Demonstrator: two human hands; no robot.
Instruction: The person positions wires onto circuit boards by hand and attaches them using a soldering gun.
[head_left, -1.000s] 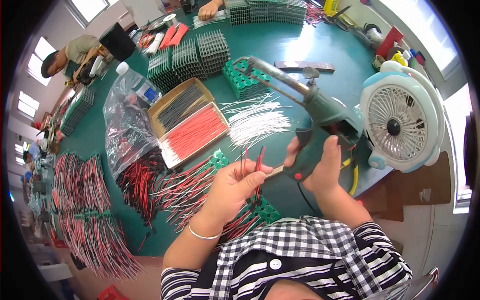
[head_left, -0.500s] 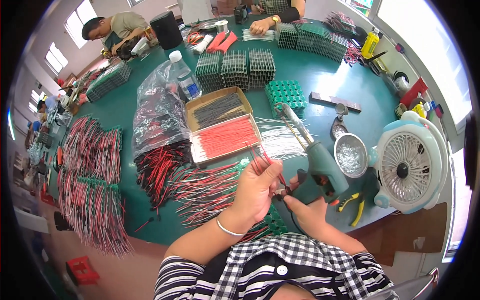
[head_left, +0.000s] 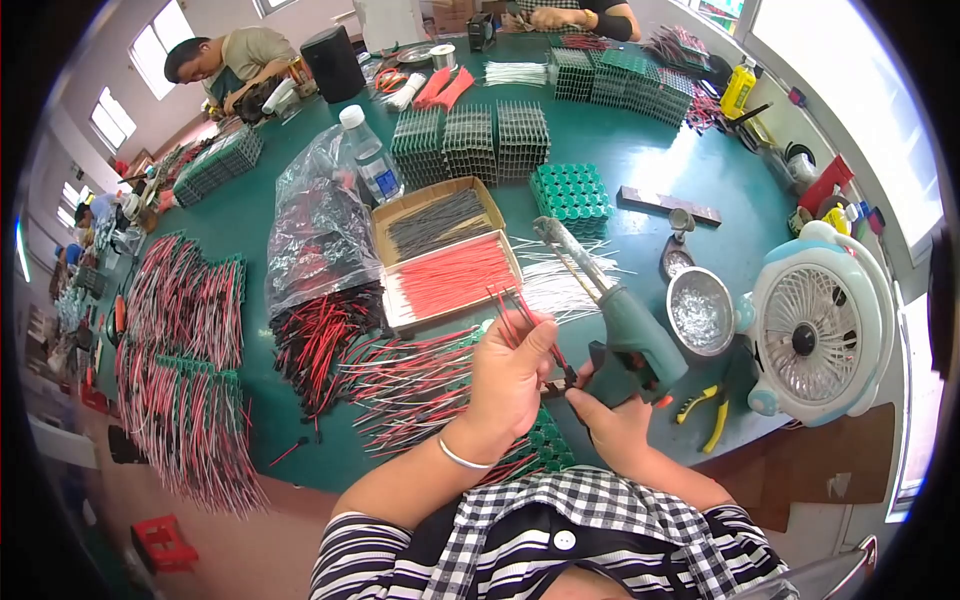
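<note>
Red and black wires [head_left: 527, 318] vanish behind the left hand [head_left: 510, 380], whose fingers pinch them. The right hand [head_left: 612, 425] closes its fingers on their lower ends, the contact hard to make out.

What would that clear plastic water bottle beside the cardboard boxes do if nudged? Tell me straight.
The water bottle stands upright, tall and narrow, so a nudge near its white cap would probably tip it. Its round body would then likely roll across the green table. It looks like thin plastic, probably light.
</note>
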